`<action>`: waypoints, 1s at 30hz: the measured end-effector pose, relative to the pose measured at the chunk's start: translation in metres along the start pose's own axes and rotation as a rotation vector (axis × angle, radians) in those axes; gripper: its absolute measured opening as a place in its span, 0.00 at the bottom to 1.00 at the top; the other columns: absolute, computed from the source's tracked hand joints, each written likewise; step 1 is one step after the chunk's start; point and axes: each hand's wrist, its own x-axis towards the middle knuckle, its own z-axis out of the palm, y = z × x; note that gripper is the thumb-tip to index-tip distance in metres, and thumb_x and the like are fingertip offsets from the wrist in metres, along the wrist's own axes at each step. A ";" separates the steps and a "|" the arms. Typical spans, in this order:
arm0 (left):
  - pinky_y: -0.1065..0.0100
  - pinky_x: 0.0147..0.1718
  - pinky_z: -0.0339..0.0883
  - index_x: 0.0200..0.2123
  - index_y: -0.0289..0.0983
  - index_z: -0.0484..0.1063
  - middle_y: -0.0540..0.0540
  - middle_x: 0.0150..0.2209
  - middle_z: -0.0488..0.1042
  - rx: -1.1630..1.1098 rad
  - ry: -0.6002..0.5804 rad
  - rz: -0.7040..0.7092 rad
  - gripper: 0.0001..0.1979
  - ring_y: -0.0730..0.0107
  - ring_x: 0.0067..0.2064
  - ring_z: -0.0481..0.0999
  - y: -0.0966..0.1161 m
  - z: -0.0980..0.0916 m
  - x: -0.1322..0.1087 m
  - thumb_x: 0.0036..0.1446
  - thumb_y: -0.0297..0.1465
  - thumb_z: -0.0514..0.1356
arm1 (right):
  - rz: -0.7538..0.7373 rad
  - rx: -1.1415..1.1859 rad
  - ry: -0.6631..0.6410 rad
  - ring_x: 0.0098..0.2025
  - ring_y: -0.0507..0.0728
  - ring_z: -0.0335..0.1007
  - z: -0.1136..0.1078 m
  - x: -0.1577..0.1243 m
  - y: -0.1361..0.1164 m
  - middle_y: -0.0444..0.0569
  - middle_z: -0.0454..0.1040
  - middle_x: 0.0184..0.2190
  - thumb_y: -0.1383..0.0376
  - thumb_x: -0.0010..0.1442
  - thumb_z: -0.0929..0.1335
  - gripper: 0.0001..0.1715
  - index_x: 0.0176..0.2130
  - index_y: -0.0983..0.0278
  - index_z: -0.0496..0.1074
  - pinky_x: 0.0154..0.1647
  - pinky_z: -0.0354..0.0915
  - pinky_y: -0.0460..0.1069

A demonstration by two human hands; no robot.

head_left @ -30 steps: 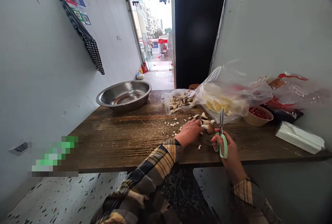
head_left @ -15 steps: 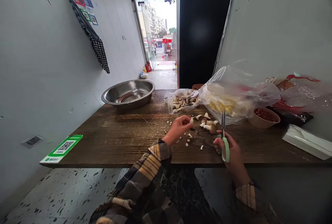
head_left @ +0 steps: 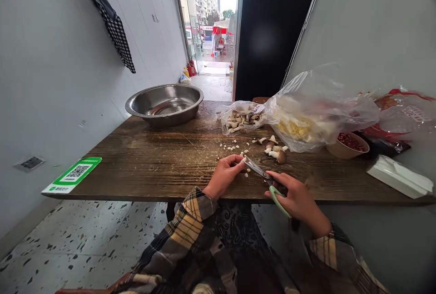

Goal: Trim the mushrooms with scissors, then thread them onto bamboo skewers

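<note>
Wooden table (head_left: 143, 160): one, dark brown, bearing everything listed below except the hands and what they hold.
Steel basin (head_left: 170, 122): one, wide and upright, on the far left part of the table.
Clear bags: two, just beside each other at the far side; the bigger bag (head_left: 308, 87) has yellow food inside, the smaller bag (head_left: 225, 119) mushrooms too heaped to count.
Red-printed bag (head_left: 413, 112): one, at the far right.
White pack (head_left: 398, 179): one, near the right wall.
Tub (head_left: 342, 151): one, dark red contents, between the bigger bag and the pack.
Hands: two. Left hand (head_left: 223, 175) pinches one small mushroom (head_left: 244, 160) between thumb and forefinger; right hand (head_left: 295, 195) has its fingers wrapped round the scissors' handles.
Green-edged card (head_left: 75, 174): one, at the near left corner.
Scissors (head_left: 264, 175): one pair, green handles, blade tips at the pinched mushroom, above the table's near part.
Loose mushrooms (head_left: 277, 154): at least five, in a cluster beyond the scissors.
White bits (head_left: 233, 148): more than ten, scattered beyond the left hand; exact number too small to tell.
</note>
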 end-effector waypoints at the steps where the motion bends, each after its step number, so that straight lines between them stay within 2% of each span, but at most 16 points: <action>1: 0.71 0.33 0.63 0.34 0.33 0.77 0.46 0.29 0.76 0.013 -0.011 0.003 0.15 0.71 0.31 0.72 0.000 0.000 -0.001 0.50 0.41 0.66 | 0.004 -0.006 -0.004 0.37 0.57 0.72 0.000 0.001 -0.002 0.49 0.74 0.38 0.55 0.57 0.69 0.31 0.58 0.60 0.68 0.40 0.67 0.50; 6: 0.70 0.33 0.63 0.35 0.33 0.77 0.46 0.30 0.76 0.089 -0.044 0.026 0.15 0.70 0.32 0.73 -0.001 0.000 -0.003 0.50 0.40 0.66 | 0.019 -0.020 -0.028 0.37 0.57 0.72 0.003 0.005 -0.002 0.49 0.75 0.37 0.54 0.57 0.69 0.31 0.58 0.61 0.68 0.40 0.67 0.51; 15: 0.69 0.34 0.63 0.33 0.34 0.76 0.47 0.30 0.75 0.099 -0.026 0.027 0.13 0.70 0.32 0.72 -0.005 -0.002 -0.003 0.49 0.38 0.66 | -0.008 0.005 -0.057 0.47 0.62 0.74 0.004 0.007 0.006 0.53 0.77 0.47 0.53 0.57 0.70 0.29 0.55 0.61 0.71 0.47 0.69 0.53; 23: 0.69 0.35 0.61 0.29 0.35 0.75 0.47 0.31 0.72 0.324 -0.001 0.146 0.08 0.69 0.35 0.69 -0.003 -0.001 -0.003 0.51 0.35 0.65 | -0.061 -0.060 -0.034 0.52 0.64 0.74 0.004 -0.001 0.011 0.54 0.76 0.52 0.57 0.58 0.69 0.26 0.55 0.62 0.72 0.51 0.69 0.55; 25: 0.69 0.36 0.61 0.29 0.36 0.77 0.46 0.32 0.70 0.356 0.035 0.189 0.07 0.68 0.37 0.69 -0.005 0.000 -0.002 0.49 0.34 0.66 | -0.058 -0.066 -0.010 0.52 0.64 0.74 0.004 -0.005 0.013 0.54 0.76 0.51 0.57 0.58 0.69 0.26 0.54 0.62 0.72 0.52 0.69 0.55; 27: 0.69 0.36 0.60 0.29 0.37 0.78 0.47 0.32 0.68 0.364 0.123 0.214 0.07 0.68 0.37 0.67 -0.008 -0.001 -0.002 0.48 0.34 0.67 | -0.032 -0.067 0.038 0.52 0.64 0.73 0.004 -0.008 0.015 0.55 0.76 0.52 0.56 0.59 0.68 0.26 0.54 0.63 0.72 0.52 0.69 0.56; 30: 0.70 0.34 0.58 0.30 0.37 0.78 0.50 0.27 0.65 0.267 0.253 0.176 0.08 0.72 0.32 0.64 -0.009 -0.003 -0.002 0.47 0.35 0.68 | 0.015 -0.062 0.117 0.52 0.65 0.73 0.004 -0.013 0.018 0.55 0.76 0.51 0.54 0.59 0.68 0.27 0.55 0.62 0.72 0.52 0.69 0.58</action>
